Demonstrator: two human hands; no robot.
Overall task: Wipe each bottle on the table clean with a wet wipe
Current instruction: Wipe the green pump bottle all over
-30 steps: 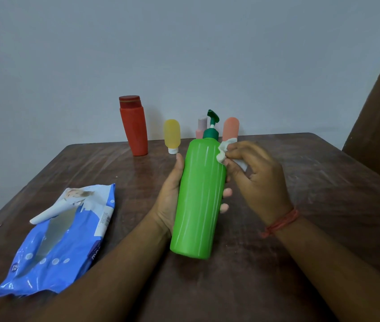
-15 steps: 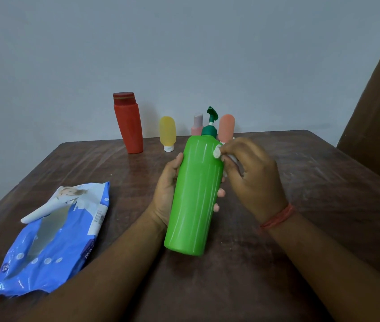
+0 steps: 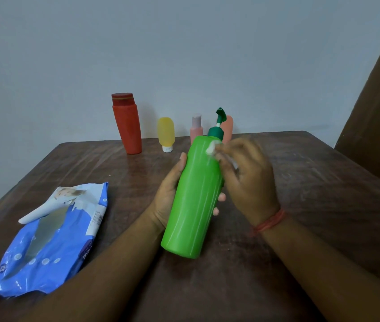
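The left hand (image 3: pixel 169 194) grips the green pump bottle (image 3: pixel 194 196), tilted above the near middle of the wooden table (image 3: pixel 323 194); the right hand (image 3: pixel 250 180) pinches a wet wipe (image 3: pixel 211 148) against its shoulder.

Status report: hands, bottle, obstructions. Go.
Left hand grips tall green plastic pump bottle. Right hand pinches white wet wipe at bottle shoulder. Nothing in the way.
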